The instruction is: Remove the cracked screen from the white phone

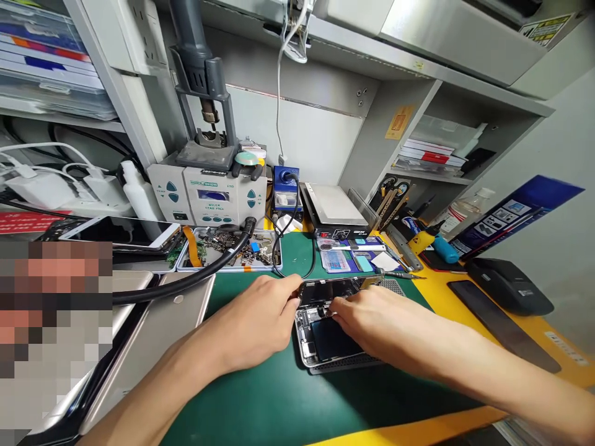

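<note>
An opened smartphone (307,350) lies on the green mat with its insides showing, including a large dark battery (325,337). Its screen panel (325,291) is tilted up along the far edge. My left hand (267,316) pinches the left end of that raised panel between thumb and fingers. Over the phone's inside, my right hand (365,322) has its fingertips pressed together near the joint between panel and body; what they hold, if anything, is hidden. A dark perforated plate (346,365) shows under the phone.
Behind the phone stand a rework station (214,201), a tray of circuit boards (274,263) and a flat heating plate (337,204). A thick black hose (199,279) crosses at left above silver devices (153,347). A screwdriver (395,274) lies at right near a dark case (509,285).
</note>
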{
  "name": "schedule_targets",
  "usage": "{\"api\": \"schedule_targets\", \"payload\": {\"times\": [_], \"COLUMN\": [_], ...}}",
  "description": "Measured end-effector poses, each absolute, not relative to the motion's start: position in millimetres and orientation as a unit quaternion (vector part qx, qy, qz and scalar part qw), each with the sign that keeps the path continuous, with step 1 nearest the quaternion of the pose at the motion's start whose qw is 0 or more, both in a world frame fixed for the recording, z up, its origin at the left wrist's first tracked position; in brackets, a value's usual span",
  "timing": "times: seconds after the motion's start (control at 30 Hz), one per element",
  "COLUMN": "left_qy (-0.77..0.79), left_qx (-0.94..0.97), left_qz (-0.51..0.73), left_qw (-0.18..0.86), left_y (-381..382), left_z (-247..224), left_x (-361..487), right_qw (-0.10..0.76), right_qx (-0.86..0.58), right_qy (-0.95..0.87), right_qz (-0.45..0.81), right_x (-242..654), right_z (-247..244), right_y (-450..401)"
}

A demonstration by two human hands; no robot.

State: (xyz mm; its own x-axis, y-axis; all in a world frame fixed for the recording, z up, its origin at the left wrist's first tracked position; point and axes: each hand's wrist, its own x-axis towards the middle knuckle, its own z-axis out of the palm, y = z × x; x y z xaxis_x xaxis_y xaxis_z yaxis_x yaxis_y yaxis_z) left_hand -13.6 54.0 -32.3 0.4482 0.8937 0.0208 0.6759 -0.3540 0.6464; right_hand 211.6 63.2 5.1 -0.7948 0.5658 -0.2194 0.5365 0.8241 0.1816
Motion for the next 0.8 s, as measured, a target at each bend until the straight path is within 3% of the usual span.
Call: {"api": "schedule_targets", "payload": {"times": [0.1,0.33,0.8], "left_qy": [0.483,0.48,0.488], "left_qx": [0.806,0.807,0.799], "left_qz": [0.189,0.194,0.191], "left_qw": [0.287,0.285,0.293], "left_y": [54.6,54.4,56.0], "left_z": [-31.8,-32.1,-36.6], "left_x": [-13.6,-14.4,-15.5], "right_qw": [0.176,0.185,0.148], "right_qx": [0.274,0.249,0.216], "right_qy": [0.943,0.946,0.949], "right_qz": [0.064,0.096,0.178], "right_x": [202.6,194.7,205.6], "right_z": [11.8,10.8,-7.3], "right_y": [63.8,60.0,54.6]}}
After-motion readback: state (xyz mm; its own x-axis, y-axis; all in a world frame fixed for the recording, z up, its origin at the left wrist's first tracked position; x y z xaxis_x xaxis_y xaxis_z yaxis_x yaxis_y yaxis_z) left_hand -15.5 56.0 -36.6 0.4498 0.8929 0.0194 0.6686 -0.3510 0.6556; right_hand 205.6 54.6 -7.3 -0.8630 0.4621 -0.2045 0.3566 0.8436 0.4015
